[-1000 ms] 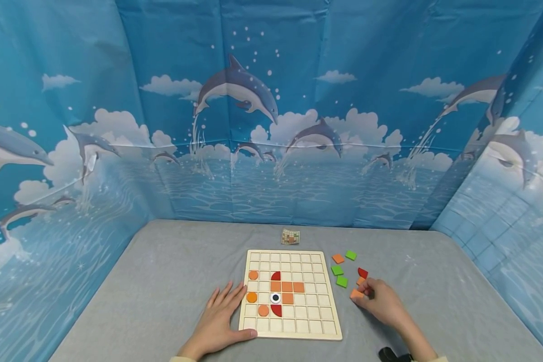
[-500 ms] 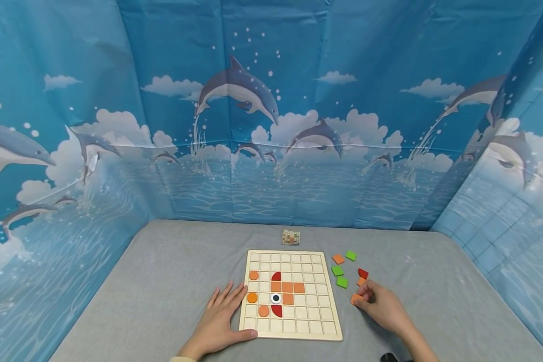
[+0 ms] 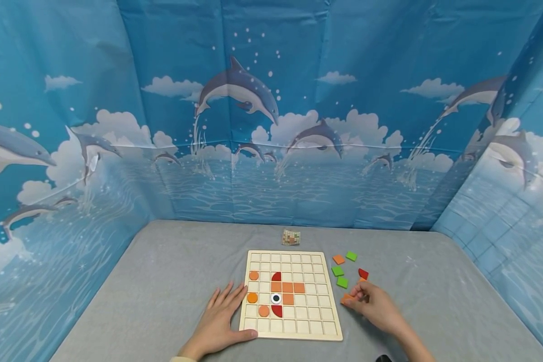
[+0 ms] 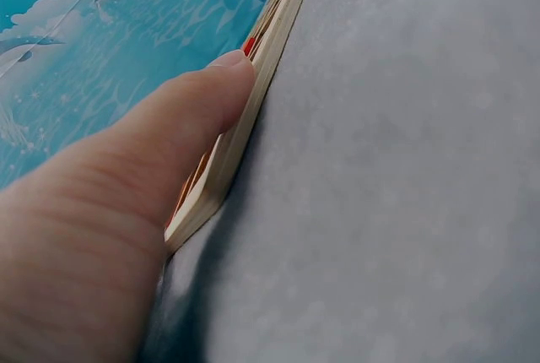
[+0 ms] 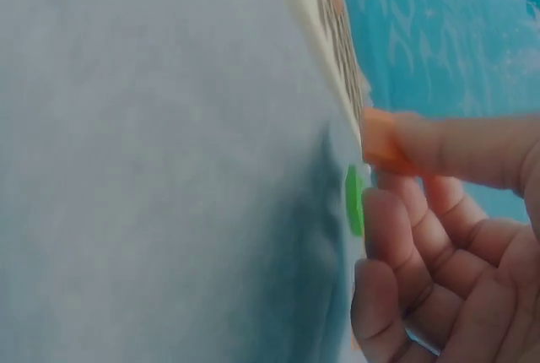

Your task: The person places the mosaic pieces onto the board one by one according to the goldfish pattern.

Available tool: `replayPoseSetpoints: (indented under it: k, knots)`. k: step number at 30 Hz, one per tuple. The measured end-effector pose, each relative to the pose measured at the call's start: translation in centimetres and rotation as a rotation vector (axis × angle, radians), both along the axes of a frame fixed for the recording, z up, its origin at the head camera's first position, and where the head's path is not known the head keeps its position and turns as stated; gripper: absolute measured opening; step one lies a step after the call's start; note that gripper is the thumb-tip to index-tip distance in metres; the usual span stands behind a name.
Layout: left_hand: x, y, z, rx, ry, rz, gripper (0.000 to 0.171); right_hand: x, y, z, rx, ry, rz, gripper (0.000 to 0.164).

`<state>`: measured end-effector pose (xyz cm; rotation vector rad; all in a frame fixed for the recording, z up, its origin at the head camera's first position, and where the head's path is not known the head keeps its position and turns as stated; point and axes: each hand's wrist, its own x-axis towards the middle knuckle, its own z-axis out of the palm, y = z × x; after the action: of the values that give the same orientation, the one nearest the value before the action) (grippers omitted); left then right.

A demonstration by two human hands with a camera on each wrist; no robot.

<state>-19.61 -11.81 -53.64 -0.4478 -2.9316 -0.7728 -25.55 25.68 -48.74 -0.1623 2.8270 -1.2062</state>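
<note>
Board (image 3: 301, 312): flat, square, pale and wood-like, with rounded corners, a plain rim and thin raised ridges that divide it into small cells.
Orange squares (image 3: 287, 287): thin and matte, three side by side in a row in the cells and a fourth just below the middle one.
Red quarter-rounds (image 3: 277, 276): one above the row's left end, the other lower in the same column.
Eye disc (image 3: 276, 298): round, white with a black centre, between the quarter-rounds, left of the fourth square.
Orange discs (image 3: 252, 298): three, near the board's left side.
Held tile (image 3: 346, 299): flat and orange with straight edges, just right of the board; whether it touches the bench cannot be told.
Right hand (image 3: 380, 307): pinches the held tile between thumb and fingertips, the other fingers bent inward; the forearm slants in from the lower right.
Left hand (image 3: 218, 322): fingers straight and spread, tips at the board's left edge, thumb stretched along its near left corner; the left wrist view shows the thumb against the rim.
Green tiles (image 3: 337, 271): three, thin, lying loose right of the board.
Loose pieces: an orange tile (image 3: 339, 259) beside the green ones, a red piece (image 3: 363, 273) near the right hand.
Bench (image 3: 185, 266): covered in soft grey cloth.
Card (image 3: 291, 238): small, printed, slightly curled, beyond the board.
Backdrop (image 3: 235, 95): creased blue sheet printed with dolphins.
</note>
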Motion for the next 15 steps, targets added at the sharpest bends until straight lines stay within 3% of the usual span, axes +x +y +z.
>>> replayPoseSetpoints:
  k: [15]
  knots:
    - [0.2,0.0,0.1,0.011,0.032,-0.015,0.100,-0.2,-3.7,0.4,-0.138,-0.013,0.213,0.024]
